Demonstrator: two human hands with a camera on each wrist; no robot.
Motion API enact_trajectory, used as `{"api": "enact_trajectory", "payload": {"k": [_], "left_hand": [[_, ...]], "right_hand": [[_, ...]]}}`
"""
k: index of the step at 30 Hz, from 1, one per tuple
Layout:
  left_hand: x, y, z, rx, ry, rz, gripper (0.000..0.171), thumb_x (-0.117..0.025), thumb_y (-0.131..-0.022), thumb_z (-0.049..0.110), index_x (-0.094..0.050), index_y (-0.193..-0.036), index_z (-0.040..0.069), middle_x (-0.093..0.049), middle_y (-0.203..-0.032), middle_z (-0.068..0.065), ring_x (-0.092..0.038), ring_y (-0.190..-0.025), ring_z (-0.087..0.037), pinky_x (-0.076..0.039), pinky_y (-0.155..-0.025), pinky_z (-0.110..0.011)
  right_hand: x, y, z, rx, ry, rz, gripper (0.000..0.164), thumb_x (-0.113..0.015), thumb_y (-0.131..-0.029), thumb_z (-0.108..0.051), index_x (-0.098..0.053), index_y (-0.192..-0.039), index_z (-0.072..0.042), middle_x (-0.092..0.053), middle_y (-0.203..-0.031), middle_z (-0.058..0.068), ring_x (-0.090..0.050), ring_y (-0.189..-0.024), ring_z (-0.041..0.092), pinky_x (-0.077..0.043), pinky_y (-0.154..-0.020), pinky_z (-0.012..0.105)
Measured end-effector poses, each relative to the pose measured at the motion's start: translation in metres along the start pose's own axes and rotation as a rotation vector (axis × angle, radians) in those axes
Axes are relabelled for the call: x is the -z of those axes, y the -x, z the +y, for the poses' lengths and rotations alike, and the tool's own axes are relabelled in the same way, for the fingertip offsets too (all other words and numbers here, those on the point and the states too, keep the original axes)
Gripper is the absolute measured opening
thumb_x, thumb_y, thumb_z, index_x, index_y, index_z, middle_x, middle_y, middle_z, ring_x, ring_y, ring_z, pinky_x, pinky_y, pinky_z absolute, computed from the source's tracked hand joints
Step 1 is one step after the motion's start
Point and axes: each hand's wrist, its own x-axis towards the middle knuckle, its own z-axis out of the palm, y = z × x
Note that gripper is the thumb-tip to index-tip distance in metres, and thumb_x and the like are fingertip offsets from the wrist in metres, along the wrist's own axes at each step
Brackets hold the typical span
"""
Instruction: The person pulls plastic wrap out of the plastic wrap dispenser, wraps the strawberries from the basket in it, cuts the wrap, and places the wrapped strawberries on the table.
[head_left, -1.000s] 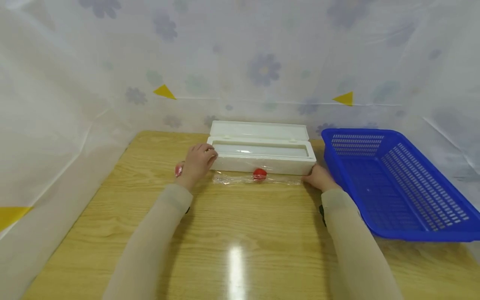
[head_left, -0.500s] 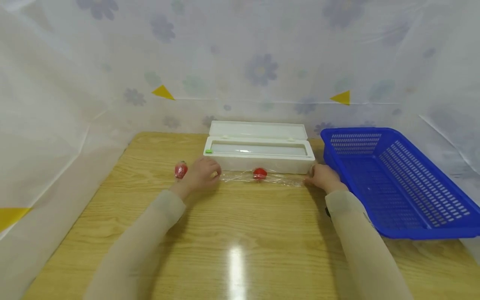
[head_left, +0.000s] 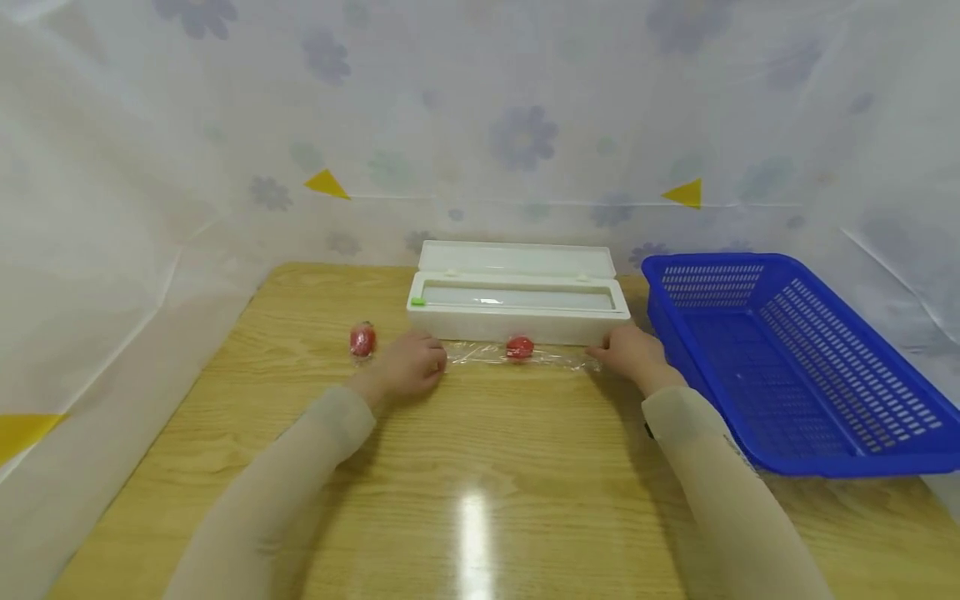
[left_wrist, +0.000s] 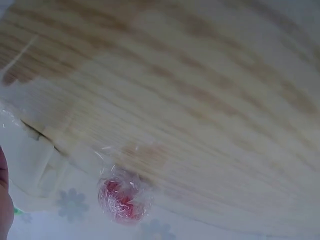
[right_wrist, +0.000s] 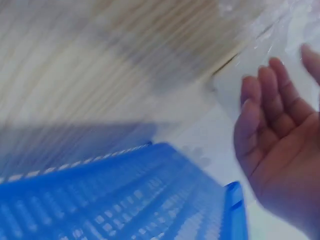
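A strip of clear cling film lies along the front of a long white box, with a small red fruit-like thing at its middle. My left hand is at the film's left end, fingers curled as they pinch it. At the right end, my right hand touches the film with its fingertips; in the right wrist view its fingers bend loosely and the thumb stands apart. A second red piece, wrapped in film with a dark green tip, rests left of my left hand and also shows as a wrapped ball.
The white box's lid stands raised behind, and a green tab sits at its left front. Right of my right hand is a blue slotted basket. A flowered sheet hangs behind the wooden table.
My left hand has come off the box's left corner down to the film's end, uncovering the green tab and wrapped piece. Most recently, my right hand has moved slightly left, inward along the film.
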Motion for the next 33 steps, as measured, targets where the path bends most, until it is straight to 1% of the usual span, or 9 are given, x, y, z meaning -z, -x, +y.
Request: {"api": "enact_trajectory", "payload": {"k": [5, 10, 13, 17, 20, 23, 27, 30, 33], "left_hand": [[0.000, -0.001, -0.001, -0.008, -0.006, -0.009, 0.007, -0.062, -0.078, 0.012, -0.059, -0.072, 0.013, -0.065, -0.084, -0.003, -0.055, -0.081, -0.023, -0.044, -0.077, -0.038], [-0.003, -0.002, 0.000, -0.002, 0.017, -0.038, 0.006, -0.062, -0.077, 0.012, -0.059, -0.071, 0.013, -0.065, -0.083, -0.002, -0.056, -0.080, -0.023, -0.045, -0.075, -0.037], [-0.004, -0.003, 0.001, 0.015, 0.021, -0.069, 0.005, -0.061, -0.077, 0.012, -0.059, -0.073, 0.013, -0.065, -0.084, -0.002, -0.056, -0.081, -0.023, -0.045, -0.077, -0.037], [-0.002, -0.003, 0.001, 0.054, 0.026, -0.119, 0.005, -0.061, -0.080, 0.013, -0.060, -0.075, 0.013, -0.066, -0.088, -0.004, -0.057, -0.086, -0.024, -0.046, -0.081, -0.038], [0.000, -0.004, 0.001, 0.133, 0.058, -0.169, 0.010, -0.060, -0.082, 0.018, -0.061, -0.074, 0.013, -0.065, -0.087, -0.004, -0.057, -0.084, -0.023, -0.046, -0.081, -0.038], [0.002, -0.009, 0.003, 0.319, 0.136, -0.209, 0.022, -0.057, -0.088, 0.028, -0.060, -0.071, 0.013, -0.062, -0.079, -0.002, -0.054, -0.075, -0.020, -0.046, -0.072, -0.035], [0.003, -0.025, 0.010, 0.543, 0.121, -0.168, 0.034, -0.057, -0.090, 0.039, -0.057, -0.068, 0.013, -0.056, -0.070, -0.001, -0.050, -0.066, -0.017, -0.043, -0.061, -0.032], [0.003, -0.042, 0.022, 0.568, 0.026, -0.115, 0.035, -0.061, -0.087, 0.040, -0.057, -0.067, 0.012, -0.056, -0.068, -0.001, -0.051, -0.063, -0.018, -0.042, -0.058, -0.032], [0.001, -0.059, 0.038, 0.581, 0.029, -0.098, 0.036, -0.063, -0.085, 0.043, -0.057, -0.067, 0.013, -0.058, -0.066, 0.000, -0.052, -0.062, -0.017, -0.041, -0.056, -0.031]], "right_hand": [[-0.014, -0.007, -0.019, 0.213, 0.046, 0.016, 0.034, -0.066, -0.084, -0.035, -0.063, -0.098, -0.004, -0.067, -0.087, 0.009, -0.060, -0.077, 0.024, -0.049, -0.069, 0.042], [-0.023, -0.008, -0.028, 0.333, 0.179, 0.114, 0.011, -0.066, -0.081, -0.018, -0.065, -0.076, -0.008, -0.065, -0.071, 0.006, -0.058, -0.066, 0.023, -0.048, -0.063, 0.040], [-0.027, -0.006, -0.029, 0.332, 0.174, 0.119, 0.016, -0.064, -0.082, -0.012, -0.061, -0.067, -0.010, -0.060, -0.065, 0.004, -0.053, -0.061, 0.021, -0.045, -0.059, 0.039], [-0.029, -0.006, -0.031, 0.332, 0.175, 0.099, 0.018, -0.062, -0.085, -0.013, -0.060, -0.067, -0.010, -0.061, -0.066, 0.004, -0.054, -0.062, 0.021, -0.046, -0.061, 0.039], [-0.028, -0.006, -0.034, 0.336, 0.188, 0.081, 0.018, -0.061, -0.085, -0.012, -0.061, -0.067, -0.010, -0.061, -0.067, 0.005, -0.055, -0.062, 0.022, -0.047, -0.063, 0.039], [-0.025, -0.006, -0.036, 0.309, 0.179, 0.048, 0.018, -0.060, -0.084, -0.012, -0.060, -0.066, -0.010, -0.059, -0.065, 0.004, -0.054, -0.061, 0.021, -0.046, -0.061, 0.038], [-0.022, -0.007, -0.038, 0.202, 0.116, 0.000, 0.030, -0.056, -0.089, -0.022, -0.052, -0.060, -0.012, -0.053, -0.060, 0.002, -0.049, -0.057, 0.019, -0.041, -0.055, 0.034], [-0.024, -0.008, -0.040, 0.133, 0.070, -0.007, 0.043, -0.052, -0.093, -0.036, -0.047, -0.057, -0.013, -0.054, -0.060, 0.004, -0.049, -0.055, 0.020, -0.042, -0.055, 0.035], [-0.027, -0.010, -0.042, 0.090, 0.059, 0.006, 0.050, -0.052, -0.091, -0.048, -0.053, -0.057, -0.011, -0.061, -0.066, 0.009, -0.056, -0.060, 0.024, -0.048, -0.060, 0.041]]}}
